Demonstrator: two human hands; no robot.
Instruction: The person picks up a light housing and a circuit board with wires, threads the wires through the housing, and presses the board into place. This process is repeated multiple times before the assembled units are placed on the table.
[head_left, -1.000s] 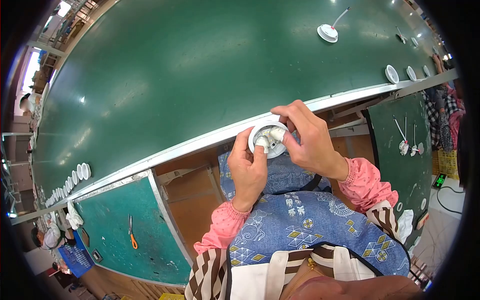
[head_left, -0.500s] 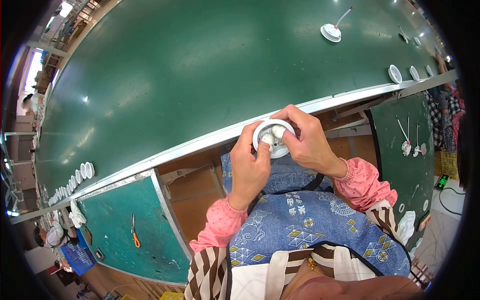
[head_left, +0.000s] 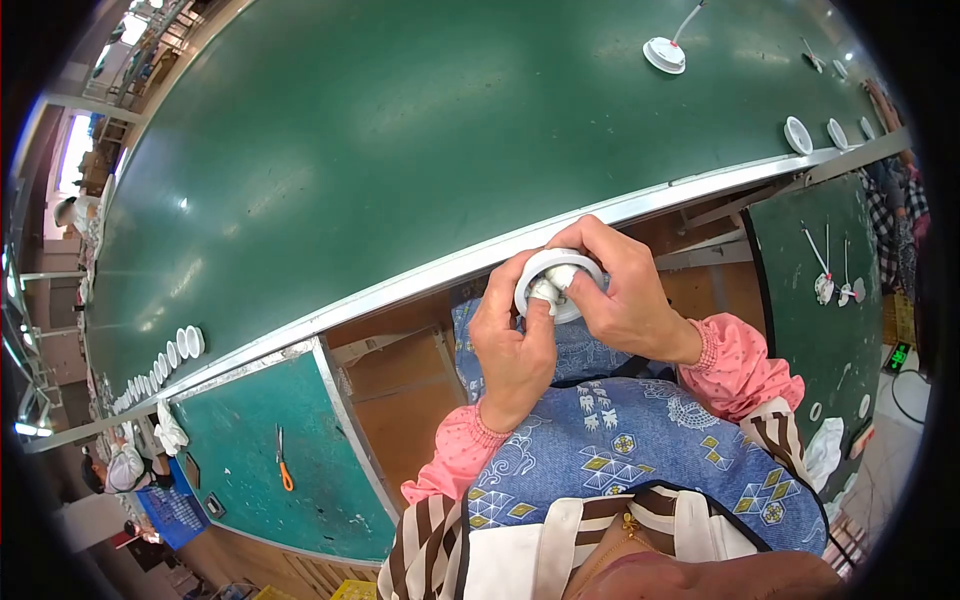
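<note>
Between my two hands is a white round plastic housing (head_left: 553,258), shaped like a shallow cup with a raised rim, held in front of the bench edge. My left hand (head_left: 513,345) is closed around its left side, and my right hand (head_left: 625,300) grips the right side. Both thumbs, wrapped in white coverings at the tips, press down inside the housing. Fingers curl behind the rim, partly out of sight. What lies under the thumbs is mostly hidden.
On the green bench (head_left: 400,150) lies a white disc with a cable (head_left: 664,55). White cups line the edge at left (head_left: 193,340) and right (head_left: 797,136). Orange-handled scissors (head_left: 285,472) rest on the lower left board; wired parts (head_left: 824,288) lie on the right one.
The view has shifted slightly, so the scene sits a little further right. The housing has tilted, and my thumbs still press inside it.
</note>
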